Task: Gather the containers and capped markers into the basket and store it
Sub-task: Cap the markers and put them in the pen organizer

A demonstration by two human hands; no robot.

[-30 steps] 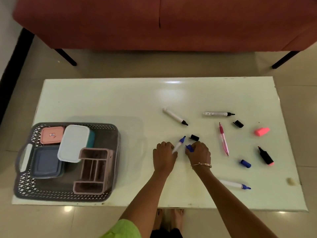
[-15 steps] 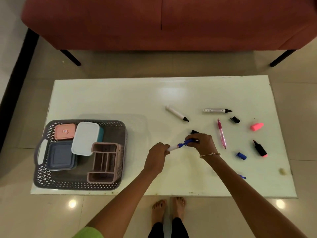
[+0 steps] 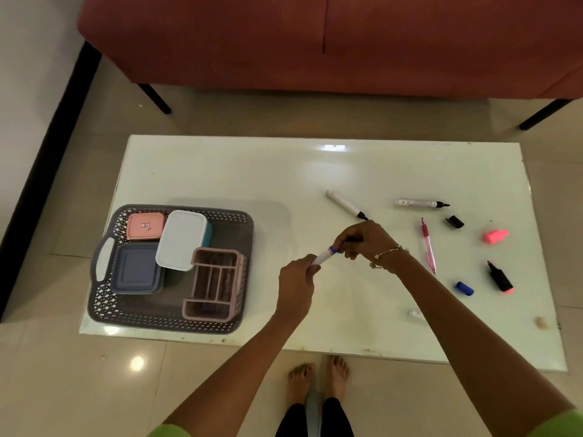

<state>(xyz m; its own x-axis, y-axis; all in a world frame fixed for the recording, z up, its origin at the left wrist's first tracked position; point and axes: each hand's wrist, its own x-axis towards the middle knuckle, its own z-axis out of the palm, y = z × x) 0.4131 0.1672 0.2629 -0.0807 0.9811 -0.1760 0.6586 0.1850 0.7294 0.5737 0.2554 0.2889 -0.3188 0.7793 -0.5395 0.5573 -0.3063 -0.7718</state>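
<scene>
Both hands grip one blue marker (image 3: 325, 255) between them, left hand (image 3: 296, 277) on barrel, right hand (image 3: 362, 239) apparently capping; basket (image 3: 104, 298) next, leftward.

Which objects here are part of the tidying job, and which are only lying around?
Part of the job:
- basket, with containers inside
- blue marker, held by left hand and right hand
- two uncapped black markers
- black cap, blue cap
- highlighter, pink cap

Only lying around:
- sofa
- small beige lump

bare table (image 3: 220, 171) between basket (image 3: 246, 222) and scattered markers (image 3: 346, 205) lies open.
</scene>
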